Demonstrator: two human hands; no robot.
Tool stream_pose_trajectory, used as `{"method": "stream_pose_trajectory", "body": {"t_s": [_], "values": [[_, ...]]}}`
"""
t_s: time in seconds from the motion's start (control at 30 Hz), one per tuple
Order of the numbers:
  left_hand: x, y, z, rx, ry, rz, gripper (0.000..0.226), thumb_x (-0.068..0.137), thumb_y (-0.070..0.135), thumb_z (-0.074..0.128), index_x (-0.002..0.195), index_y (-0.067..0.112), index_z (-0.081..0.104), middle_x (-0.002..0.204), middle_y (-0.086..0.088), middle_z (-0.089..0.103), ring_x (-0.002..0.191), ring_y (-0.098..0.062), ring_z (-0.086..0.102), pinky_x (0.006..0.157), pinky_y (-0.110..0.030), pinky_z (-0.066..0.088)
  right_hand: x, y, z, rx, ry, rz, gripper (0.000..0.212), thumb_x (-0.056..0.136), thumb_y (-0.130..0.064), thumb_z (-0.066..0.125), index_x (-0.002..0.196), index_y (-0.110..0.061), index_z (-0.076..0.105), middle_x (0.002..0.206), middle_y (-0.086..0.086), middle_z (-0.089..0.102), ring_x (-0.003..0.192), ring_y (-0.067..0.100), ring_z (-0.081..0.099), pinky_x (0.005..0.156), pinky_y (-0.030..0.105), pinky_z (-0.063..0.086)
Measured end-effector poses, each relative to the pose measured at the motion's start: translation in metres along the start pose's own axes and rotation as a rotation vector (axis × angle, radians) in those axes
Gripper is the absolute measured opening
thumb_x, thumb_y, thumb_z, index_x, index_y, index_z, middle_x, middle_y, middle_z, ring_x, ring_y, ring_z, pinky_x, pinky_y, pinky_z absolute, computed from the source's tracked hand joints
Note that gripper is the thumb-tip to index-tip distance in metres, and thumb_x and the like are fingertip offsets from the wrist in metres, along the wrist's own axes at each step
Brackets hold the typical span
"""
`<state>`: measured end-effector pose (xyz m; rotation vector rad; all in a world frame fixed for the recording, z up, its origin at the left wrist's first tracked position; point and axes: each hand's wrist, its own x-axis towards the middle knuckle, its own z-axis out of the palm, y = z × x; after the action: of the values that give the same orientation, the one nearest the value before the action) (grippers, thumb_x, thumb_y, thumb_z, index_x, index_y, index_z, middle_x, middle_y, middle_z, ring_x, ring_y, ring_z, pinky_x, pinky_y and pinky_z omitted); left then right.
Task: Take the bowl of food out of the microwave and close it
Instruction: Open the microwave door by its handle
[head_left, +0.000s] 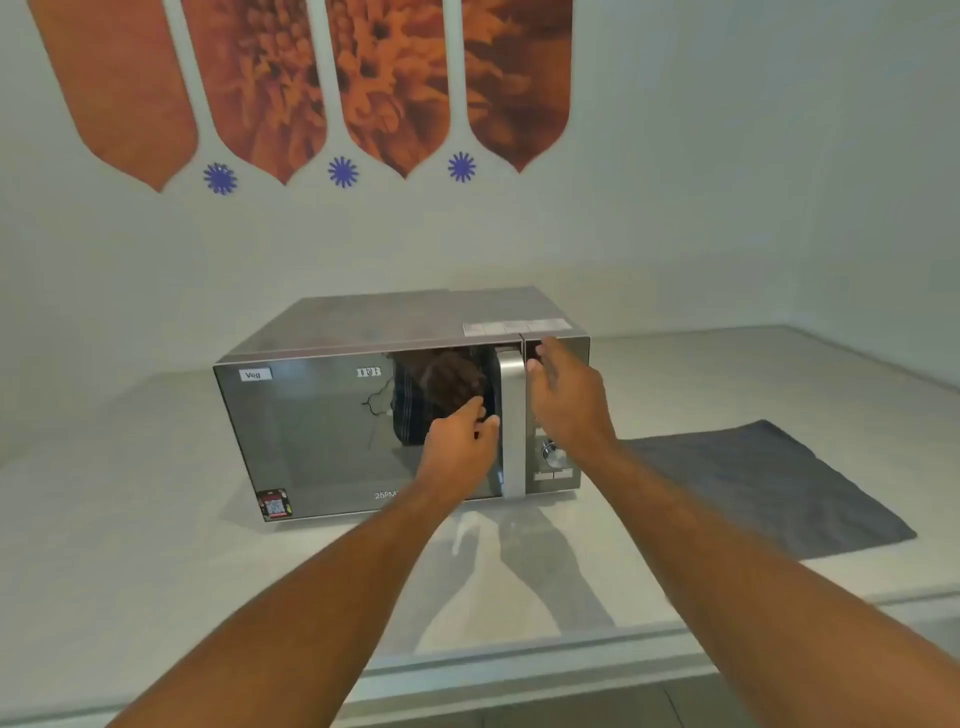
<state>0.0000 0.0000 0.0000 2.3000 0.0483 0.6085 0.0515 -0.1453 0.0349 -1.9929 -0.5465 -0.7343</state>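
A silver microwave (332, 415) with a mirrored door stands on the pale counter, and its door is closed. A vertical silver handle (511, 415) runs down the door's right side. My left hand (460, 441) is at the handle's left edge with its fingers curled toward it. My right hand (563, 395) rests on the control panel's upper part, fingers spread, just right of the handle. The bowl of food is hidden; the mirrored door shows only reflections.
A dark grey cloth (769, 488) lies flat on the counter (130, 519) to the right of the microwave. The counter's front edge (519, 670) runs below my forearms. Orange wall decor hangs on the white wall behind.
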Motion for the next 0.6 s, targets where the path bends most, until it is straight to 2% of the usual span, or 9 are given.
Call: {"method": "stream_pose_trajectory", "body": {"t_s": [0.07,0.1,0.17,0.23,0.3,0.37,0.43,0.5,0.6], "values": [[0.001,0.001,0.008,-0.136,0.001,-0.076,0.021,0.096,0.028,0.055,0.111,0.017,0.065,0.084,0.011,0.065,0.069,0.004,0.053,0.068,-0.01,0.039,-0.001,0.004,0.004,0.082,0.035,0.092,0.033,0.103,-0.025,0.053,0.133,-0.014,0.059,0.123,0.007,0.072,0.11,0.021,0.066,0.085,0.019,0.044],[0.0,0.001,0.014,-0.183,-0.007,-0.097,0.021,0.096,0.027,0.055,0.11,0.015,0.066,0.081,0.015,0.062,0.068,0.003,0.054,0.067,-0.01,0.039,-0.002,0.008,0.008,0.103,0.032,0.136,0.034,0.103,-0.026,0.055,0.134,-0.014,0.06,0.124,0.007,0.072,0.107,0.017,0.065,0.083,0.013,0.041],[-0.002,0.0,0.025,-0.244,-0.051,-0.154,0.025,0.097,0.027,0.055,0.112,0.012,0.068,0.089,0.005,0.068,0.075,-0.006,0.06,0.071,-0.015,0.046,-0.003,0.013,0.014,0.143,-0.008,0.216,0.032,0.102,-0.027,0.058,0.132,-0.016,0.062,0.121,0.003,0.071,0.101,0.009,0.06,0.075,0.006,0.036],[-0.003,-0.001,0.035,-0.319,-0.065,-0.21,0.025,0.098,0.028,0.054,0.107,0.01,0.069,0.087,-0.003,0.068,0.076,-0.016,0.06,0.071,-0.026,0.051,-0.002,0.017,0.018,0.172,-0.081,0.236,0.03,0.101,-0.029,0.06,0.128,-0.018,0.064,0.114,-0.003,0.07,0.098,0.008,0.058,0.076,0.009,0.038],[-0.004,-0.003,0.043,-0.367,-0.059,-0.257,0.023,0.098,0.026,0.054,0.104,0.01,0.069,0.084,-0.002,0.066,0.077,-0.017,0.058,0.076,-0.032,0.053,-0.001,0.019,0.022,0.176,-0.154,0.24,0.026,0.101,-0.032,0.06,0.124,-0.021,0.066,0.106,-0.01,0.066,0.095,0.008,0.06,0.081,0.018,0.043],[-0.004,-0.004,0.05,-0.381,-0.076,-0.299,0.024,0.099,0.026,0.053,0.112,0.01,0.067,0.099,-0.004,0.07,0.087,-0.019,0.062,0.093,-0.038,0.055,0.0,0.022,0.027,0.193,-0.195,0.256,0.02,0.101,-0.032,0.059,0.118,-0.023,0.067,0.102,-0.01,0.066,0.089,0.009,0.062,0.08,0.021,0.045],[-0.005,-0.006,0.055,-0.371,-0.093,-0.332,0.029,0.099,0.027,0.053,0.121,0.011,0.064,0.116,-0.005,0.07,0.103,-0.024,0.065,0.104,-0.041,0.05,0.0,0.024,0.031,0.224,-0.217,0.276,0.013,0.102,-0.031,0.057,0.11,-0.026,0.066,0.1,-0.007,0.067,0.085,0.008,0.062,0.075,0.02,0.045],[-0.005,-0.007,0.058,-0.353,-0.097,-0.342,0.031,0.099,0.028,0.053,0.124,0.011,0.062,0.123,-0.005,0.068,0.109,-0.024,0.063,0.108,-0.043,0.047,0.0,0.026,0.034,0.238,-0.216,0.292,0.009,0.103,-0.031,0.056,0.106,-0.029,0.064,0.099,-0.006,0.067,0.084,0.007,0.061,0.071,0.016,0.043],[-0.006,-0.007,0.06,-0.339,-0.087,-0.35,0.03,0.099,0.029,0.052,0.121,0.011,0.062,0.123,-0.005,0.068,0.106,-0.022,0.063,0.108,-0.043,0.046,0.0,0.027,0.038,0.229,-0.2,0.295,0.014,0.103,-0.032,0.055,0.107,-0.026,0.066,0.098,-0.005,0.068,0.085,0.009,0.062,0.071,0.016,0.043]]}}
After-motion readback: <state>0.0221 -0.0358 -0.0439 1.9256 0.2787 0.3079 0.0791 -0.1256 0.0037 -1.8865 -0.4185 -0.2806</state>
